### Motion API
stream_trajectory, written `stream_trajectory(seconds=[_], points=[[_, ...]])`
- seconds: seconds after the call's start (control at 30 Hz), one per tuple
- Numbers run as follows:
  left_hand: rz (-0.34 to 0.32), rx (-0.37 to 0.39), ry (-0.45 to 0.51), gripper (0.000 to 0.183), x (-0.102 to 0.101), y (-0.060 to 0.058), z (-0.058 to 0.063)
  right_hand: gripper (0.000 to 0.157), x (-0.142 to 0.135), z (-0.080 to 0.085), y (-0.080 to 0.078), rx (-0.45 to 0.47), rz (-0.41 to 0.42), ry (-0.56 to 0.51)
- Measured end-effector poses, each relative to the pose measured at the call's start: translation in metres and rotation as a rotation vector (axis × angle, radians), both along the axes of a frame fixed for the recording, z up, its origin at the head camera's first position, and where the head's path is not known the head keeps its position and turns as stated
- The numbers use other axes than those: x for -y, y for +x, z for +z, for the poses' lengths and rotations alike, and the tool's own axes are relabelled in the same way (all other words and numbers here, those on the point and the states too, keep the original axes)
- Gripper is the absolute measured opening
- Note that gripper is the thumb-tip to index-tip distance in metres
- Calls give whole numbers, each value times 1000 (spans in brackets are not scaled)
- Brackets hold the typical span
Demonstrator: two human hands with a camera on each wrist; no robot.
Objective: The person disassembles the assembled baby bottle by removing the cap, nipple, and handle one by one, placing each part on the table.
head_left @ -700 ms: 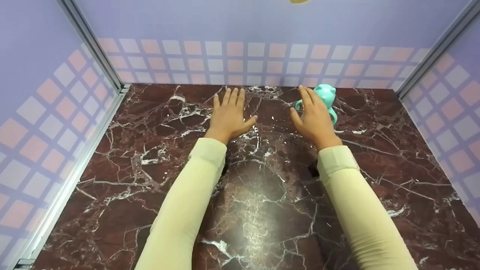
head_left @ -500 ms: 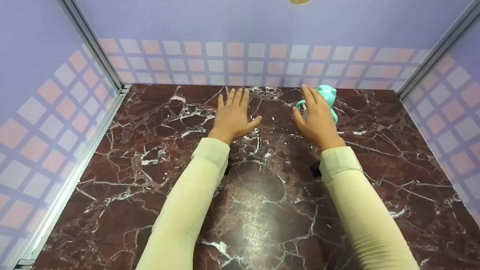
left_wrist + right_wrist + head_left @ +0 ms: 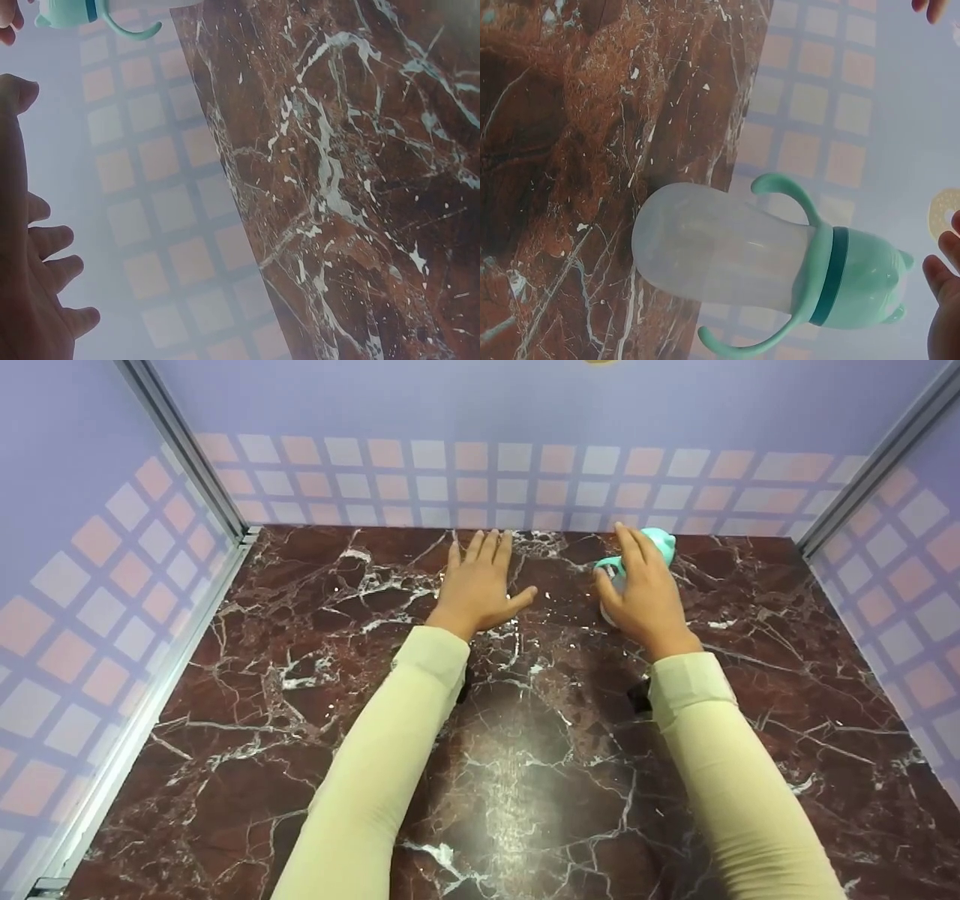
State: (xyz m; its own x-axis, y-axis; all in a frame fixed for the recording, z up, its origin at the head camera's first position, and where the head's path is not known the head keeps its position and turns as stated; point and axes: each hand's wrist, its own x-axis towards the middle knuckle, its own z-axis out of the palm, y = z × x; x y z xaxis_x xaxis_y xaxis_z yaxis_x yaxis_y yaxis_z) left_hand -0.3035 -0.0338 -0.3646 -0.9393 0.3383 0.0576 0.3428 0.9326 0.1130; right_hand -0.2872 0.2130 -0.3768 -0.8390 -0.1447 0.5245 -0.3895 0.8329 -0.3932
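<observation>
A baby bottle (image 3: 661,542) with a turquoise cat-shaped lid and two curved handles stands upright near the back wall. Its clear body (image 3: 720,247) shows in the right wrist view. My right hand (image 3: 646,596), fingers extended, hovers in front of the bottle and hides much of it in the head view; the right wrist view shows a gap between fingers and lid. My left hand (image 3: 480,589) is spread palm down, left of the bottle, and holds nothing. The left wrist view catches the lid (image 3: 66,12) at its top left.
The dark red marbled tabletop (image 3: 300,750) meets a lilac back wall (image 3: 495,405) with pink and white squares. Side walls (image 3: 67,585) enclose it left and right. Metal strips (image 3: 180,450) run along the corners.
Both hands have drifted slightly to the right, with fingers still extended. My right hand now covers more of the bottle's lid in the head view. The bottle stays in place.
</observation>
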Motion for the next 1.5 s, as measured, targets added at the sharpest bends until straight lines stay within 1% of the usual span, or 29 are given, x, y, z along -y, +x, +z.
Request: stream_trajectory(seconds=[0.33, 0.47, 0.57, 0.7, 0.93, 1.13, 1.33, 1.5], points=[[-11, 21, 26, 95, -13, -4, -1, 63, -7, 2, 1, 9, -19, -25], [-15, 56, 89, 95, -20, -5, -3, 62, -11, 1, 2, 12, -40, -42], [-20, 76, 127, 95, -26, -7, -4, 62, -15, 1, 2, -9, -51, -49], [-27, 85, 136, 95, -34, -8, -5, 62, -21, 1, 1, -35, -63, -55], [-41, 107, 185, 95, -45, -10, -6, 61, -30, -1, 0, -61, -84, -49], [-62, 108, 226, 95, -55, -11, -7, 63, -36, -4, -2, -49, -111, -60], [-67, 136, 252, 96, -63, -15, -8, 63, -40, -7, -3, -46, -123, -74], [-78, 160, 299, 96, -71, -17, -7, 64, -44, -10, -5, -41, -131, -100]])
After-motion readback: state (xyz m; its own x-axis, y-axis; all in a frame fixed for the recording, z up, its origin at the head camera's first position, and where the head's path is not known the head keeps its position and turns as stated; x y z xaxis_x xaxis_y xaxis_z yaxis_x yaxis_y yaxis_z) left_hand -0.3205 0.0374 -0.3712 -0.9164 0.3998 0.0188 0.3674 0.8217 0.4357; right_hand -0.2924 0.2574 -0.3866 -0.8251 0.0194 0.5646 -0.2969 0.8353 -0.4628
